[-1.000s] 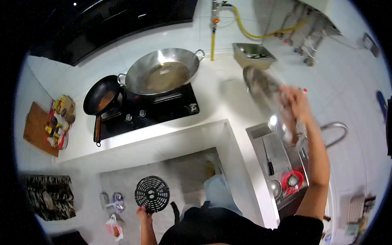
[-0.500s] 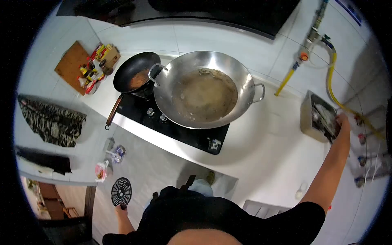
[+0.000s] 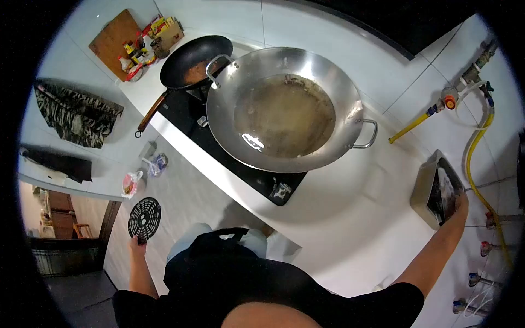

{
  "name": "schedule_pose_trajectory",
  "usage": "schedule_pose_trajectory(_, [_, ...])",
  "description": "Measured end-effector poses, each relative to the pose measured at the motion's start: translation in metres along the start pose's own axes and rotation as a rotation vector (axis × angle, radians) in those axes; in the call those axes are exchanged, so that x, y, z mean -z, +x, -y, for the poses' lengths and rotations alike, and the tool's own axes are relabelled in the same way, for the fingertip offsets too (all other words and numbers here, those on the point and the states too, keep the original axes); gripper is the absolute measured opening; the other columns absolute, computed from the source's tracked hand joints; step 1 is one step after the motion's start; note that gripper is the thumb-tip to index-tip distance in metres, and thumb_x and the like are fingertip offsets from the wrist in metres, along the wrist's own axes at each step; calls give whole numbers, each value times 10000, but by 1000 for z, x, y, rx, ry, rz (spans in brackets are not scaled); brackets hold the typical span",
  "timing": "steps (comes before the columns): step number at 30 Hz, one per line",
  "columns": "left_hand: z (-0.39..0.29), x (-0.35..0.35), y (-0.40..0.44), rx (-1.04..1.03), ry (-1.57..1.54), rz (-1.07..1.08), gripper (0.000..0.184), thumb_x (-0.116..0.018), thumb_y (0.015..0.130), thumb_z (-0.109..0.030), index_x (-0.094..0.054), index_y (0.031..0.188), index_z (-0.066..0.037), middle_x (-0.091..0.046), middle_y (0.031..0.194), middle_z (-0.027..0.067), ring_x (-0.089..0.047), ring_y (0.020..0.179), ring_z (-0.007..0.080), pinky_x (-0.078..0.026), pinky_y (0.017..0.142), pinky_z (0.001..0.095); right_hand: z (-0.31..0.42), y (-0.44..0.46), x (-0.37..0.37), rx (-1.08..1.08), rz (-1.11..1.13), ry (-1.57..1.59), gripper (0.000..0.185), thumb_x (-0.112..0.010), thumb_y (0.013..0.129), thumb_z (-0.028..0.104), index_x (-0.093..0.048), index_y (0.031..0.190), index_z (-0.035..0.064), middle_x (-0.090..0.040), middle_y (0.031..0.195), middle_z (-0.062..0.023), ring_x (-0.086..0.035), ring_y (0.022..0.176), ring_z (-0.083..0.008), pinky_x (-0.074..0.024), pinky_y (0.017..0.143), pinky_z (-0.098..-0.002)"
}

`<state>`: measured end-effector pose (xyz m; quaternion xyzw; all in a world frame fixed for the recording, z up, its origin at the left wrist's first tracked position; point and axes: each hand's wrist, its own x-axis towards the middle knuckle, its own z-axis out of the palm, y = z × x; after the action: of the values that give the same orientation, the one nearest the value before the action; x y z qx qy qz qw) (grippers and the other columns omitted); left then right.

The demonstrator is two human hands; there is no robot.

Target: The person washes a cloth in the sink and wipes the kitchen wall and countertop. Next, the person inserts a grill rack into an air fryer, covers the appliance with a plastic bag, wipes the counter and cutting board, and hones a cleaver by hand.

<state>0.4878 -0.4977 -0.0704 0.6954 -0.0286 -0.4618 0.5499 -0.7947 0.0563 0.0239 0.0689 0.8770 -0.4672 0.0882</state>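
My left hand (image 3: 138, 247) is closed round the handle of a black slotted skimmer (image 3: 145, 217), held out over the floor at the left. At the far right my right hand (image 3: 460, 208) is at the rim of a metal container (image 3: 424, 188) with dark and silvery things inside. Its fingers are mostly hidden, so I cannot tell whether they grip anything. Between the hands, a large steel wok (image 3: 339, 82) with cloudy brownish liquid sits over the black cooktop (image 3: 183, 117).
A black frying pan (image 3: 178, 65) with reddish-brown food stands left of the wok. Behind it are condiment bottles (image 3: 139, 52) and a wooden board (image 3: 114, 44). A yellow hose (image 3: 476, 147) runs down the right wall. A bag (image 3: 158, 164) lies at the left.
The view has turned and shifted, so the wok and counter look nearer and tilted. My left hand still holds the skimmer; my right hand stays at the metal container.
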Motion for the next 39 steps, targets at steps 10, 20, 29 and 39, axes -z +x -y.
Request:
schedule_pose_trajectory(10, [-2, -34, 18, 106, 140, 24, 183, -431, 958, -103, -539, 1069, -5, -595, 977, 99, -594, 801, 224, -535, 677, 387, 61, -84, 11, 584, -405, -1034, 392, -552, 880, 283, -566, 1184, 34, -599, 1129, -189, -571, 1029, -334, -443, 871, -422])
schedule_pose_trajectory(20, [3, -82, 82, 109, 398, 494, 115, -482, 914, -88, -561, 873, -15, -576, 811, 78, -576, 718, 210, -521, 615, 389, 123, -554, -116, 1199, -998, -719, 380, -621, 823, 134, -582, 1198, 173, -459, 1294, -208, -451, 1165, -366, -372, 956, -440])
schedule_pose_trajectory(29, [-4, -136, 49, 109, 698, 1369, 196, -571, 869, -91, -500, 1032, -8, -617, 874, 99, -618, 710, 191, -533, 589, 319, -40, -1029, -332, 627, -63, -107, 112, -606, 836, 110, -555, 791, 21, -549, 761, -101, -542, 721, -195, -424, 601, -304])
schedule_pose_trajectory(39, [-33, -69, -123, 340, 805, 1985, 110, -560, 905, -101, -529, 999, -53, -555, 818, -11, -539, 680, 77, -433, 581, 211, -55, -1223, -338, -131, 165, 623, 359, -539, 940, 304, -516, 1192, 49, -599, 1048, -40, -562, 879, -112, -491, 720, -255])
